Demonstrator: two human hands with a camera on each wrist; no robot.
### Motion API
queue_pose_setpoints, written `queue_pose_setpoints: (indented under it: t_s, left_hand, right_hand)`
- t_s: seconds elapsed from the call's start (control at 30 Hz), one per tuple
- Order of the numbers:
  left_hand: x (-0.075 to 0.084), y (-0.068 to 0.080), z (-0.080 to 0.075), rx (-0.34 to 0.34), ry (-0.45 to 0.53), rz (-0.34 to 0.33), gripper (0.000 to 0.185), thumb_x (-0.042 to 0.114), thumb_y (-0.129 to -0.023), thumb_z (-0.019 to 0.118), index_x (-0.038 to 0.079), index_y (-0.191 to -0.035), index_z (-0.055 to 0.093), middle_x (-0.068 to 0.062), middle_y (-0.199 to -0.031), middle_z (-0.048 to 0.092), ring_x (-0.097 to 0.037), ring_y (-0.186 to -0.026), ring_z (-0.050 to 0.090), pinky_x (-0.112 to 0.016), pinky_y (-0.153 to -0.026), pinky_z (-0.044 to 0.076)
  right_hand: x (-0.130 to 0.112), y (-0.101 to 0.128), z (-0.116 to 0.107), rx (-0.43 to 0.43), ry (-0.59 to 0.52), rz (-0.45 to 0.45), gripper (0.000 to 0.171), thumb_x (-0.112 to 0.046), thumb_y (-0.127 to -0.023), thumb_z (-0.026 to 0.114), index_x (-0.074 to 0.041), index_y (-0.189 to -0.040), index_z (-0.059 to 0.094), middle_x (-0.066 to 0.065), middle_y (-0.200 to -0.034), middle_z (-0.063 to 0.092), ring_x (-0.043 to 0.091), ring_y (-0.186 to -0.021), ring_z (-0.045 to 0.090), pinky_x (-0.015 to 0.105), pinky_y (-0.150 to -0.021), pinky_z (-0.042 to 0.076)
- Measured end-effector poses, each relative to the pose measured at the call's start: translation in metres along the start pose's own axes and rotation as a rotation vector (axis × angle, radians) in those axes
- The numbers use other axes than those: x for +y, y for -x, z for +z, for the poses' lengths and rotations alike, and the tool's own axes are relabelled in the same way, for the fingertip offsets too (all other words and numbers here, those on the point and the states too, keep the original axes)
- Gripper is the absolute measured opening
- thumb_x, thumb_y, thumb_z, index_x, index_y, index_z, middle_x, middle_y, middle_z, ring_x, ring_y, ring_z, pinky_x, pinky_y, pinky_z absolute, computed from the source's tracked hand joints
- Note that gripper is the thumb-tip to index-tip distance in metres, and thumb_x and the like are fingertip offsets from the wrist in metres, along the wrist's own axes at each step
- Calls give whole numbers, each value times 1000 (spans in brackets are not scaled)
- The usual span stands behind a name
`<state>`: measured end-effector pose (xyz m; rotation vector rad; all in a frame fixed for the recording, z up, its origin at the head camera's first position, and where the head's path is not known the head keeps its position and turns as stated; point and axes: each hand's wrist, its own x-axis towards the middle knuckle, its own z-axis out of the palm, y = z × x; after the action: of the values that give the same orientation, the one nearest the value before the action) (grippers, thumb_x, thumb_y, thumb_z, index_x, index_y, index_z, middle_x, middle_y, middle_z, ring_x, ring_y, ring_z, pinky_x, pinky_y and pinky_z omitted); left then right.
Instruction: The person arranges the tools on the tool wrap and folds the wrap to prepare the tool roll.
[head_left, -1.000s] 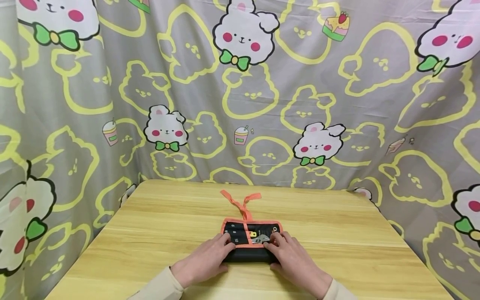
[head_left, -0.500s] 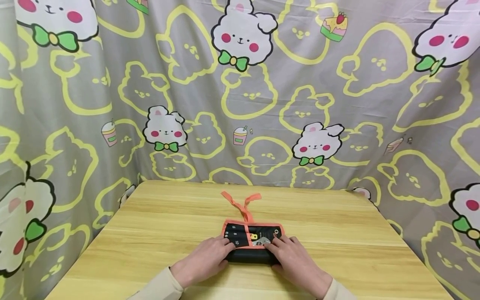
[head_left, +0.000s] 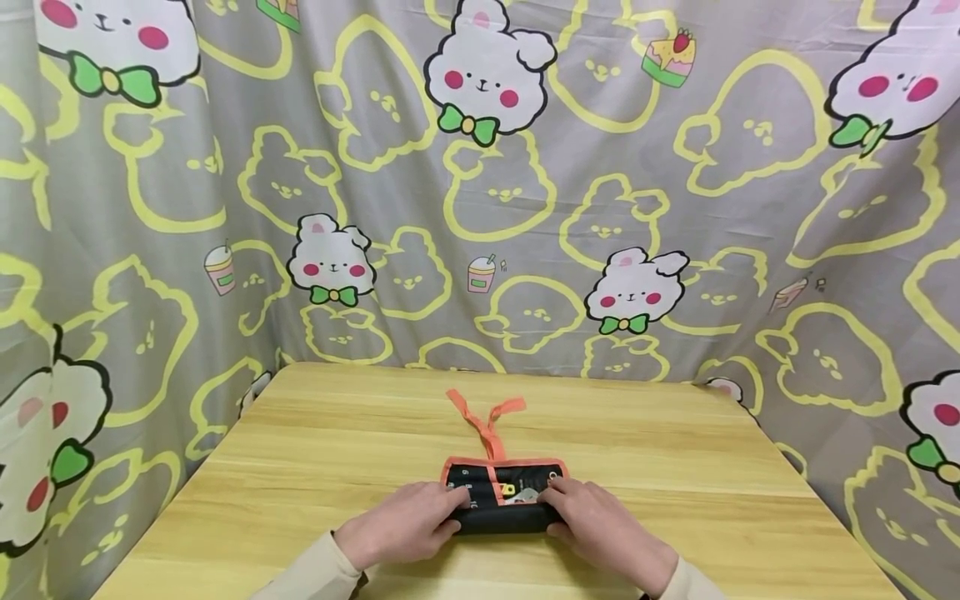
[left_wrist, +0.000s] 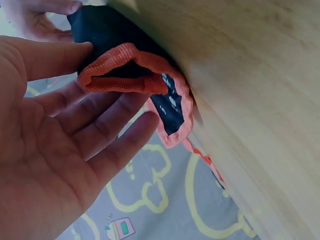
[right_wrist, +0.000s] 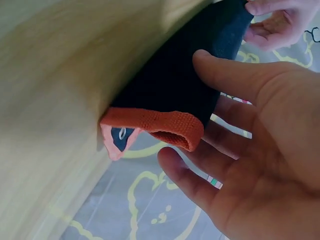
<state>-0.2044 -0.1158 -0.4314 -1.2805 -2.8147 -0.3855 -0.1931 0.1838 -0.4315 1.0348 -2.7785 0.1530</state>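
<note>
A black fabric tool roll [head_left: 506,522] with orange edging lies partly rolled up near the table's front. In its flat part, printed numbers mark the left pockets, and a silver adjustable wrench [head_left: 527,496] shows beside a small yellow piece [head_left: 507,489]. My left hand [head_left: 408,518] grips the rolled left end, thumb on the near side and fingers over the far side, as the left wrist view confirms. At the other end my right hand [head_left: 611,533] pinches the roll [right_wrist: 170,80] the same way. What lies inside the rolled part is hidden.
Two orange tie straps [head_left: 489,433] stretch from the roll's far edge across the wooden table [head_left: 337,433]. A grey curtain [head_left: 420,192] with rabbit prints surrounds the back and sides.
The roll has turned over slightly: its near orange edging is now covered by black fabric. The flat part and straps have slid toward me, and my fingers have shifted along with it.
</note>
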Motion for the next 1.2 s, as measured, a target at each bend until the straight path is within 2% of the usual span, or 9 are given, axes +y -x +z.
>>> queue_pose_setpoints:
  t_s: [0.13, 0.3, 0.47, 0.6, 0.7, 0.87, 1.03, 1.2]
  left_hand:
    - [0, 0, -3, -33, 92, -15, 12, 15, -101, 65, 19, -111, 63, 9, -92, 68, 2, -74, 55, -22, -70, 52]
    - [1, 0, -7, -48, 161, -29, 16, 11, -102, 61, 19, -116, 64, 7, -94, 69, 3, -74, 55, -19, -71, 52]
    - [1, 1, -8, -55, 207, -29, 20, 7, -103, 58, 19, -119, 63, 9, -82, 65, 2, -64, 50, -17, -67, 49]
    - [1, 2, -8, -45, 231, -22, 22, 7, -104, 57, 22, -120, 61, 8, -96, 69, 2, -74, 57, -20, -72, 53]
    - [1, 0, -8, -23, 239, 10, 21, 4, -104, 56, 22, -115, 60, 10, -106, 67, 1, -85, 60, -21, -77, 54]
    - [2, -4, -5, -17, 230, 60, 25, -5, -100, 56, 20, -99, 55, 10, -91, 54, -4, -77, 49, -17, -70, 45]
    - [-1, -6, -2, -5, 280, 36, 28, -7, -100, 54, 20, -100, 58, 11, -90, 59, -1, -79, 51, -16, -73, 48]
    - [-5, -8, 1, 37, 369, -13, 26, 0, -107, 47, 21, -101, 62, 8, -93, 68, 3, -73, 54, -18, -74, 52]
  right_hand:
    - [1, 1, -3, 1, -37, 0, 25, -22, -91, 78, -12, -113, 69, 0, -102, 71, 14, -87, 66, 36, -74, 57]
    - [5, 1, -5, -2, -93, -24, 23, -17, -95, 74, -14, -114, 61, -2, -92, 70, 7, -74, 62, 29, -64, 52]
    - [7, 3, -5, 33, -102, -64, 20, -13, -97, 70, -17, -111, 58, -5, -86, 67, 4, -70, 58, 25, -60, 48]
    - [9, 3, -7, 20, -157, -67, 15, -10, -99, 66, -18, -109, 58, -4, -88, 69, 1, -73, 60, 26, -62, 50]
    - [11, 2, -8, 1, -215, -61, 14, -9, -100, 64, -20, -107, 57, -8, -89, 68, -2, -73, 57, 24, -64, 51]
    - [14, 0, -5, -30, -302, -56, 18, -7, -102, 62, -23, -103, 56, -14, -86, 60, -2, -69, 48, 19, -64, 45]
    - [17, -1, -3, -69, -402, -45, 19, -5, -104, 57, -24, -102, 55, -15, -81, 56, -2, -65, 44, 18, -64, 43]
    - [19, -3, -1, -37, -421, -16, 19, -4, -105, 55, -22, -103, 60, -13, -85, 65, -5, -69, 53, 20, -65, 50]
